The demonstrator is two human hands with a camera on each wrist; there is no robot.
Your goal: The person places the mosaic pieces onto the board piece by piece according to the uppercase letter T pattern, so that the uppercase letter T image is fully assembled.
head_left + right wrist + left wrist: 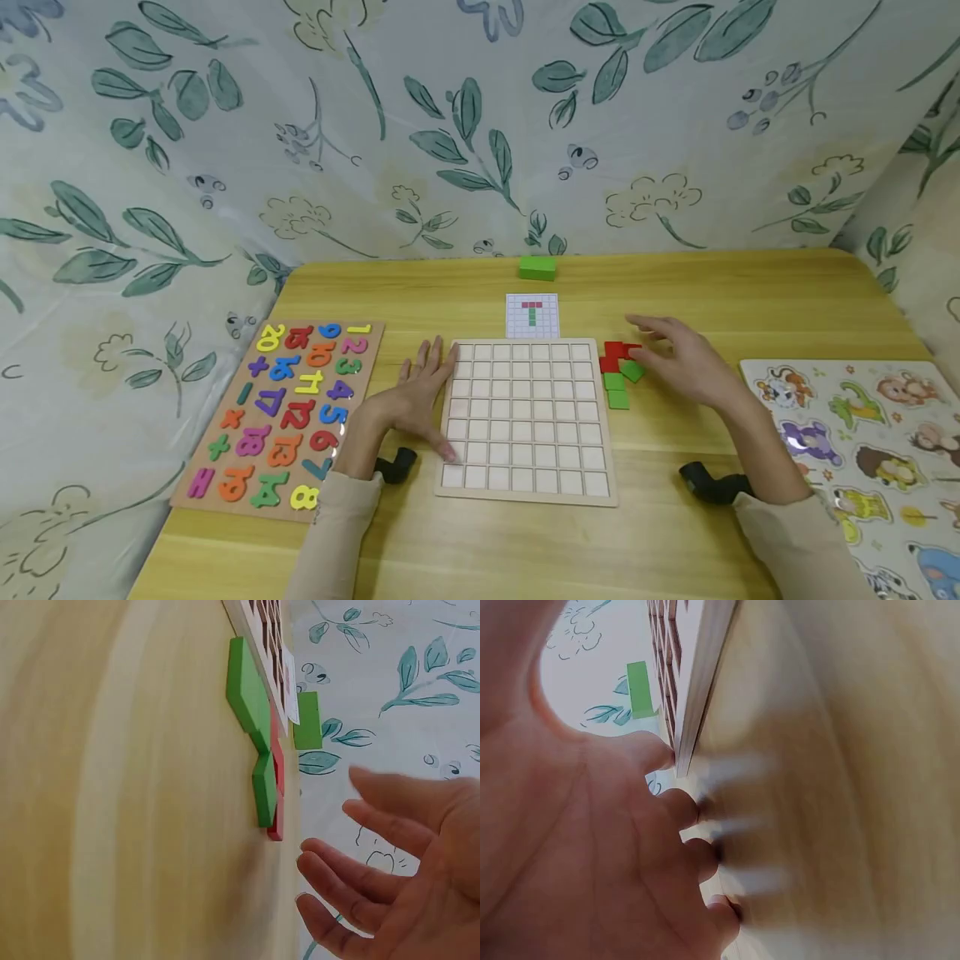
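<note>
A wooden grid board (527, 497) of pale square cells lies flat in the middle of the table. My left hand (411, 406) spreads its fingers along the board's left side, its thumb on the lower left cells. In the left wrist view the fingertips (682, 808) reach down by the board's edge. Just right of the board lie red square tiles (610, 364) and green square tiles (617, 399) in a loose cluster. Beside and partly over them hovers my right hand (690, 360), fingers loosely extended and holding nothing. The right wrist view shows it apart from the green tiles (264, 791).
A card with a red and green T pattern (513, 321) lies behind the board, and a green block (537, 268) farther back. To the left is a number puzzle board (251, 392); an animal puzzle board (817, 379) is at right. Patterned fabric hangs behind the table.
</note>
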